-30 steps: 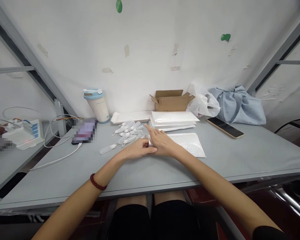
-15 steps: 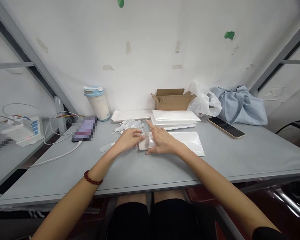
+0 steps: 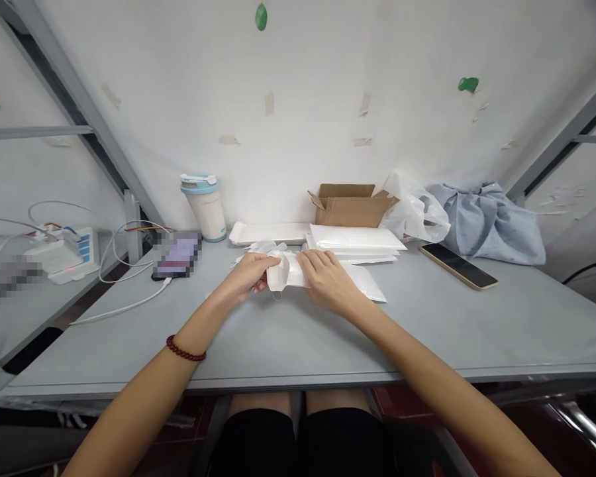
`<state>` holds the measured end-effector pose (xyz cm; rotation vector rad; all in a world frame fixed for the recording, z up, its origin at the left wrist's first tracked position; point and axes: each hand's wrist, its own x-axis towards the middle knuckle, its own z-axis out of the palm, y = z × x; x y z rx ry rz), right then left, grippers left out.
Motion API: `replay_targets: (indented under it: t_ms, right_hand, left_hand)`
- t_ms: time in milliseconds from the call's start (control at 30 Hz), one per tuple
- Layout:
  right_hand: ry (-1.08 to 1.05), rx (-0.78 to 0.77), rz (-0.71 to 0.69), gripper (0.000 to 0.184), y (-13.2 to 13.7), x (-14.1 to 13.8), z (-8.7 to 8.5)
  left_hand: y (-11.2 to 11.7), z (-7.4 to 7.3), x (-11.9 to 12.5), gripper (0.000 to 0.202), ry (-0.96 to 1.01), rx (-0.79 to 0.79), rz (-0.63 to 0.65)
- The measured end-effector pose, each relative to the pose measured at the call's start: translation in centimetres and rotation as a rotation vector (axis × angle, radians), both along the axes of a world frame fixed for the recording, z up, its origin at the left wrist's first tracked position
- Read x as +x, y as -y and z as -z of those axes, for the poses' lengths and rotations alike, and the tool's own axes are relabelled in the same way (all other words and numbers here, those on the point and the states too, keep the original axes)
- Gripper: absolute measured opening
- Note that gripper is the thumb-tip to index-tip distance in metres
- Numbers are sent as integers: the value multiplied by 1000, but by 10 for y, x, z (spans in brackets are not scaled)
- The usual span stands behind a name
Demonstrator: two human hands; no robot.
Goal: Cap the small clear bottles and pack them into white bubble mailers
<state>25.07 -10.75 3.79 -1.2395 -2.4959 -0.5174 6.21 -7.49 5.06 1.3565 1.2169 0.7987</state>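
My left hand (image 3: 248,275) and my right hand (image 3: 328,281) are both closed on a small white pouch (image 3: 287,273), lifted a little above the grey table (image 3: 288,338). The left fingers pinch its left end, the right hand grips its right end. Just behind the pouch lie several small clear plastic pieces (image 3: 258,248), partly hidden by my hands. A flat white bubble mailer (image 3: 367,285) lies under my right hand. A red bead bracelet (image 3: 185,349) is on my left wrist.
A stack of white mailers (image 3: 355,240), a white tray (image 3: 265,232) and an open cardboard box (image 3: 352,204) stand at the back. A lidded cup (image 3: 206,207), a charging phone (image 3: 176,255) with cable are left; another phone (image 3: 457,265), plastic bag (image 3: 417,209) and blue cloth bundle (image 3: 487,218) right.
My hands took up the white pouch from the table and raised it; the left hand moved from the plastic pieces to the pouch's left end. The camera shifted slightly.
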Motion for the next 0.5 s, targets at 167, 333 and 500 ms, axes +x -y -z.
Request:
replay_targets:
  t_ms: [167,333,500]
  right_hand:
    - [95,52,-14,39,0,-8,11]
    - [134,47,23,36,2,-12,14]
    - [145,-30,88,22,4,-13,8]
  left_hand:
    - [4,0,2,36,2,83,29]
    - [4,-1,9,42,5,163,-41]
    - [4,1,10,27,-173,328,26]
